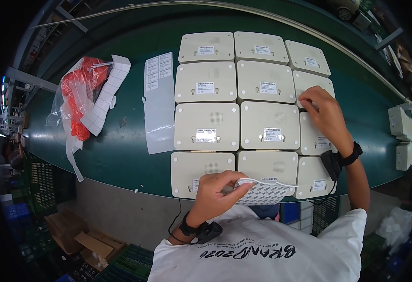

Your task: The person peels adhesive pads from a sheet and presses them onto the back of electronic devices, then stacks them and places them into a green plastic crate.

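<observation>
Head: sheet [266,193] in left hand [219,190]

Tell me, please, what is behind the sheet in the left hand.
Behind the sheet is a cream box: its far part shows, but much of its near edge is covered.

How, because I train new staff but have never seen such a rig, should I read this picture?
There is no machine here, just a person's two bare hands. The one picture comes from a wide fisheye camera on their head, looking down, so straight edges bend near the rim. On the green table lie rows of cream boxes, a label sheet and a clear bag of red material. The left hand has a patterned sheet in its grip. The right hand is at a right-column box; whether it touches is unclear.
</observation>
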`<state>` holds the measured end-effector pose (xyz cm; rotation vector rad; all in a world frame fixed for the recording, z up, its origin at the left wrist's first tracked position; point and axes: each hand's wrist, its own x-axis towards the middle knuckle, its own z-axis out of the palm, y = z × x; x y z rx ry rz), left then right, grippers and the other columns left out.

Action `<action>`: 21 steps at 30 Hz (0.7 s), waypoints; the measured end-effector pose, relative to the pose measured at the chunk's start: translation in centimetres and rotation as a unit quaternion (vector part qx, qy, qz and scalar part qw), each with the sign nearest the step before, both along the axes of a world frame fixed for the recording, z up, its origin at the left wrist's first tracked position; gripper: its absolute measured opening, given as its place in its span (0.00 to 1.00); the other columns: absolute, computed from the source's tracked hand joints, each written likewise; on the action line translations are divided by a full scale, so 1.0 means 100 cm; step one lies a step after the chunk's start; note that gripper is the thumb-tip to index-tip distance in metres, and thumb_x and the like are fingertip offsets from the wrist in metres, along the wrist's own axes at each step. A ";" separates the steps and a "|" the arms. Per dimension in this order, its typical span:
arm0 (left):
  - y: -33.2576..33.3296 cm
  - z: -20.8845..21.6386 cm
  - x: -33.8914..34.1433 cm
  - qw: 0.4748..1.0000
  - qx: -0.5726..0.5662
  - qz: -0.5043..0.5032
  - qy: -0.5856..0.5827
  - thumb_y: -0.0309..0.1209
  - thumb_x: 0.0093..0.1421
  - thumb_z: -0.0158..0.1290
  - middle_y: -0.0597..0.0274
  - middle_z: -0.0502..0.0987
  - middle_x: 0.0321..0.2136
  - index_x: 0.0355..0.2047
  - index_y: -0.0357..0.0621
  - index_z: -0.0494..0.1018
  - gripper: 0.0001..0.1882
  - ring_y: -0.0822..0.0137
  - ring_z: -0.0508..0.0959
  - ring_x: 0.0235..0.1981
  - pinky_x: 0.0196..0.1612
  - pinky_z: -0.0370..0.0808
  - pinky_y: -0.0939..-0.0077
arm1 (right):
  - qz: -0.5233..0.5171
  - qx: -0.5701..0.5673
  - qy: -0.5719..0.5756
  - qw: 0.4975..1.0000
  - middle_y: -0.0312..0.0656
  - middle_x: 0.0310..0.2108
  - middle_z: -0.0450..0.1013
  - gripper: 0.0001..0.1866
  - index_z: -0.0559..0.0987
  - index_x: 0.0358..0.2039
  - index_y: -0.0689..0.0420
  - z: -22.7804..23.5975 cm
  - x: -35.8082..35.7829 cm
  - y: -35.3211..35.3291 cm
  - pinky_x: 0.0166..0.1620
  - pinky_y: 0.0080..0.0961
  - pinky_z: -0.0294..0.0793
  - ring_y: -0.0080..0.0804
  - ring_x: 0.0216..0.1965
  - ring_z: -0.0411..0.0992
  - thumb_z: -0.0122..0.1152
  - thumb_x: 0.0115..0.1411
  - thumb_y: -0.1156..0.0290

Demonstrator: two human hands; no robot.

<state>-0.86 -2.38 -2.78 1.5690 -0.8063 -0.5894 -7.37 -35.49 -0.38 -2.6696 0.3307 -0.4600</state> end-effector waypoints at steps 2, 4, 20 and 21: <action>0.000 -0.001 -0.001 1.000 0.000 0.002 0.011 0.21 0.55 0.66 0.59 0.84 0.28 0.35 0.35 0.81 0.08 0.74 0.83 0.26 0.28 0.77 0.82 | -0.049 0.037 -0.002 0.998 0.43 0.36 0.77 0.03 0.79 0.35 0.64 0.000 0.003 0.001 0.34 0.24 0.77 0.33 0.33 0.76 0.63 0.61 0.80; 0.000 -0.002 -0.001 1.000 -0.001 0.003 0.015 0.21 0.55 0.66 0.60 0.84 0.28 0.35 0.35 0.81 0.08 0.74 0.83 0.26 0.28 0.77 0.82 | -0.029 0.042 0.015 0.999 0.42 0.35 0.77 0.04 0.79 0.36 0.64 -0.001 0.002 -0.008 0.33 0.23 0.76 0.31 0.32 0.75 0.64 0.61 0.79; 0.000 -0.005 -0.003 1.000 -0.004 0.002 0.024 0.21 0.56 0.65 0.61 0.84 0.26 0.36 0.35 0.80 0.07 0.76 0.82 0.26 0.29 0.77 0.83 | -0.058 0.296 0.232 0.925 0.30 0.24 0.71 0.07 0.79 0.34 0.59 0.024 0.023 -0.040 0.22 0.15 0.68 0.15 0.23 0.69 0.67 0.59 0.70; -0.001 -0.003 -0.003 1.000 -0.003 0.002 0.017 0.21 0.56 0.65 0.61 0.84 0.26 0.35 0.34 0.80 0.07 0.76 0.82 0.26 0.29 0.77 0.83 | -0.060 0.288 0.263 0.919 0.31 0.24 0.71 0.08 0.78 0.33 0.59 0.026 0.027 -0.044 0.22 0.14 0.69 0.15 0.23 0.69 0.67 0.59 0.70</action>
